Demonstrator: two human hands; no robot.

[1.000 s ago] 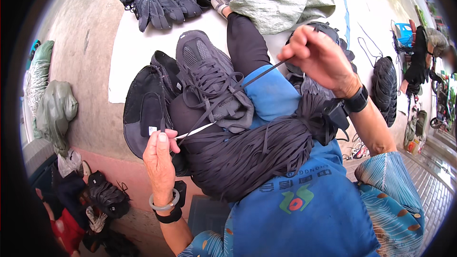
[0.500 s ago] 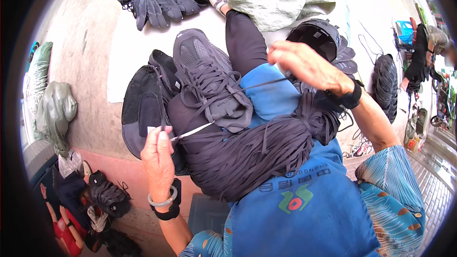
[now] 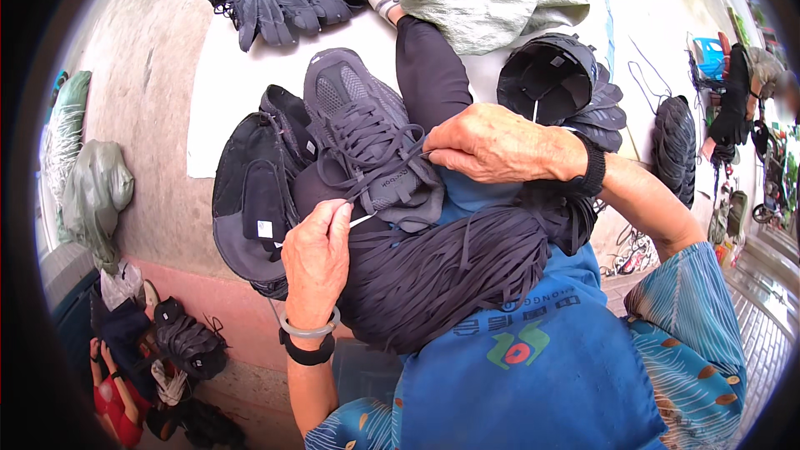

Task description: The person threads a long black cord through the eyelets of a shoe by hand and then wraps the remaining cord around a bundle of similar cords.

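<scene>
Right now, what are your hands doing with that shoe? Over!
Left hand pinching the lace tip. Right hand gripping the lace at the dark grey sneaker on the lap. Bundle of black laces underneath, nothing blocking.

Shoe's (image 3: 367,142) heel hidden beneath right hand (image 3: 500,146); blurred bystander (image 3: 771,83).

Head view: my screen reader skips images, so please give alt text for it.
A person laces a dark grey sneaker on their lap, left hand pinching a lace end, right hand at the eyelets. A bundle of dark laces lies across their blue apron.
</scene>
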